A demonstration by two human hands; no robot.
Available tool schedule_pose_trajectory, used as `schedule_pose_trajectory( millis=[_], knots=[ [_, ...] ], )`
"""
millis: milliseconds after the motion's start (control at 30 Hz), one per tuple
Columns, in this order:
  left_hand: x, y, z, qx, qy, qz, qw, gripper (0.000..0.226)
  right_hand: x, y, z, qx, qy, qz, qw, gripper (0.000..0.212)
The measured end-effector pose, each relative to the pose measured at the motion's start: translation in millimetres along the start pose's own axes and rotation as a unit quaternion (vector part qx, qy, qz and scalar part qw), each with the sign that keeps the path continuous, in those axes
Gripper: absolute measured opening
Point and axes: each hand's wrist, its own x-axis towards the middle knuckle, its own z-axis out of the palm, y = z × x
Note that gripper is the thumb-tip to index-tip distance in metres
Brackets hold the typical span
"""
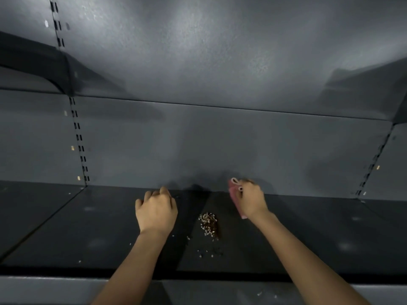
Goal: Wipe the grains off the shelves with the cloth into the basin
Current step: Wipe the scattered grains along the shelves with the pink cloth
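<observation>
- I have my right hand (pixel 250 198) deep on the dark shelf (pixel 308 234), near the back panel (pixel 220 146), fingers curled round the pink cloth (pixel 234 192), which hangs down from the fist with its lower end close to the shelf surface
- My left hand (pixel 156 211) is on the same shelf, to the left, fingers curled under with the knuckles up; I see nothing in it
- The grains (pixel 208 223) lie in a small pale and brown heap between my two hands, a little nearer to me than both, touching neither
- A few loose grains are scattered in front of the heap and to its left, toward the shelf's front edge
- I cannot see the basin from here
- The upper shelf (pixel 220 51) hangs over my hands like a grey ceiling, with a bracket (pixel 44 60) at the left
- Slotted uprights (pixel 80 148) run down the back panel on the left and the right
- Nothing lies between the cloth and the heap
</observation>
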Motion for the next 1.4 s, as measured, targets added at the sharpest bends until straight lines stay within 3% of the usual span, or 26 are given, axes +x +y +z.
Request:
schedule_pose_trajectory(
  millis=[100, 333, 500, 667, 733, 833, 1033, 1200, 1333, 1400],
  knots=[
    [4.3, 1.5, 3.1, 0.014, -0.010, 0.018, 1.000, 0.021, 17.5, 3.6, -1.3, -0.077, -0.004, 0.056, 0.995, 0.022],
    [15.4, 2.8, 12.2, 0.036, -0.008, 0.022, 0.999, 0.021, 35.2, -14.9, 37.6, -0.076, -0.047, 0.098, 0.991, 0.023],
    [15.1, 4.7, 11.8, 0.041, -0.009, 0.025, 0.999, 0.020, 33.5, -28.4, 44.3, -0.075, -0.082, 0.029, 0.993, 0.022],
    [13.7, 1.3, 10.7, 0.035, -0.010, 0.022, 0.999, 0.020, 35.7, -20.7, 18.4, 0.030, -0.204, -0.074, 0.976, 0.015],
    [14.1, 1.8, 11.1, 0.034, -0.011, 0.021, 0.999, 0.020, 35.4, -18.0, 5.1, 0.030, -0.143, -0.088, 0.985, 0.017],
    [13.9, 2.3, 11.3, 0.028, -0.009, 0.019, 0.999, 0.019, 38.3, -16.9, 4.6, -0.064, -0.023, -0.099, 0.993, 0.016],
    [15.1, -0.8, 12.2, 0.027, 0.002, 0.016, 0.999, 0.019, 33.5, -25.0, 33.3, -0.197, -0.057, -0.076, 0.976, 0.035],
    [16.4, 1.1, 14.2, 0.033, 0.005, 0.015, 0.999, 0.020, 29.5, -25.4, 49.4, -0.110, -0.054, -0.078, 0.989, 0.018],
    [15.0, 2.7, 15.1, 0.027, 0.004, 0.020, 0.999, 0.018, 35.8, -12.0, 17.2, -0.007, -0.170, -0.102, 0.980, 0.009],
    [14.6, 3.6, 14.7, 0.025, 0.003, 0.022, 0.999, 0.018, 32.7, -12.1, 4.3, 0.014, -0.208, -0.124, 0.970, 0.017]
  ],
)
